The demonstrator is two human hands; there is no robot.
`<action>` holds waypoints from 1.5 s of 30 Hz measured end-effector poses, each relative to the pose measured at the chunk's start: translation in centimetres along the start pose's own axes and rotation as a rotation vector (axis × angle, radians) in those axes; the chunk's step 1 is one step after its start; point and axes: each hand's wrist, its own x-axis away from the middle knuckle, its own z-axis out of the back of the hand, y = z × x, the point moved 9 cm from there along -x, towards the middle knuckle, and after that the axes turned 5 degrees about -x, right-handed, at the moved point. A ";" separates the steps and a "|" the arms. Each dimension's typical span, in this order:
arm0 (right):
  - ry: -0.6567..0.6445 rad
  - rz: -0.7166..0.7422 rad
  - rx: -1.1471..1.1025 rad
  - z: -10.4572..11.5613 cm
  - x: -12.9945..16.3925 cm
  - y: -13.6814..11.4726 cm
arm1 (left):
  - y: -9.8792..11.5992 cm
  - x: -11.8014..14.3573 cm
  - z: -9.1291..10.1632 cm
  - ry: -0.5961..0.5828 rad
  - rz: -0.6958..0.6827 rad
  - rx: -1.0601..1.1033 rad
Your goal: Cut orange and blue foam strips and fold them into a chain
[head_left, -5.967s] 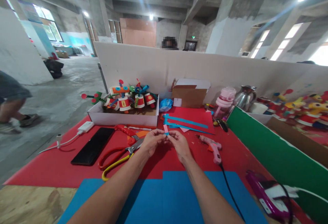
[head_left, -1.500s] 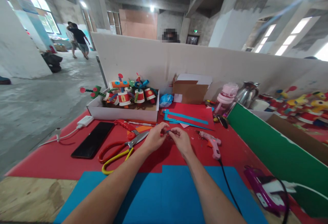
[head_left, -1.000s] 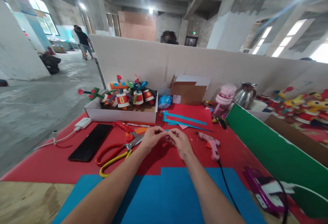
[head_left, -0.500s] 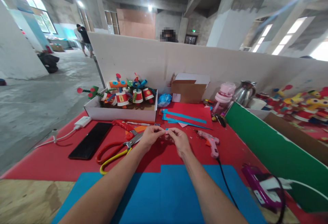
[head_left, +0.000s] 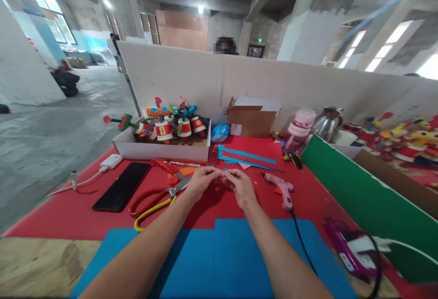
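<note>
My left hand (head_left: 200, 183) and my right hand (head_left: 241, 187) meet over the red sheet (head_left: 68, 214), fingertips pinched together on a small pink-and-blue paper strip (head_left: 223, 177) between them. Most of the strip is hidden by my fingers. Red-and-yellow scissors (head_left: 158, 198) lie just left of my left hand. A pink glue gun (head_left: 281, 189) lies to the right of my right hand, its black cord running toward me. Cut blue strips (head_left: 244, 156) rest on red paper beyond my hands.
A white box of paper-cup toy figures (head_left: 164, 141) stands at the back left, a cardboard box (head_left: 252, 120) behind. A black phone (head_left: 121, 192) lies left. A green board (head_left: 362, 198) walls the right side. A blue sheet (head_left: 219, 262) lies nearest me.
My hands have stayed together, working the small strip between the fingertips with only slight shifts. A person in the background at left has walked further away.
</note>
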 end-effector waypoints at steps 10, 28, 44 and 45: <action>0.003 0.026 0.094 0.1 0.0 0.1 | 0.0 -0.3 0.4 0.044 -0.017 -0.102; 0.030 -0.049 -0.019 0.6 -0.5 0.6 | -0.3 -0.1 -0.1 -0.007 0.008 0.102; 0.010 -0.006 0.076 -0.1 0.0 0.2 | 0.5 -0.2 0.4 0.061 -0.056 -0.087; 0.010 -0.002 0.084 -0.1 0.0 0.2 | 0.5 -0.2 0.6 0.070 -0.059 -0.084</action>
